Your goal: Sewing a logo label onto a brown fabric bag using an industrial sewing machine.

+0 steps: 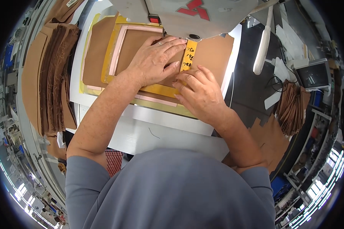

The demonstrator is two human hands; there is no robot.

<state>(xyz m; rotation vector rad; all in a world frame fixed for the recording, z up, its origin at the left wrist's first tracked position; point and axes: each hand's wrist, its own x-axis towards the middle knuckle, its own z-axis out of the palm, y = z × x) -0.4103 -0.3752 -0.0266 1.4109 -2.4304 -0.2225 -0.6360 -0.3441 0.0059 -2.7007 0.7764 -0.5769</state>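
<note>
We count two bare hands (156,61), one inner yellow rectangular frame (162,90), one sewing-machine head (214,13), one monitor (313,74).

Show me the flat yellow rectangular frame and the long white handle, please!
Flat yellow rectangular frame (160,90): head view, lower bar.
Long white handle (262,49): head view, middle of its thick grip.

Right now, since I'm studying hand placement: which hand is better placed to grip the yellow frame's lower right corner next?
Probably the right hand: its curled fingers lie by that corner of the yellow frame, while the left hand spreads over the brown material, fingertips farther up.
</note>
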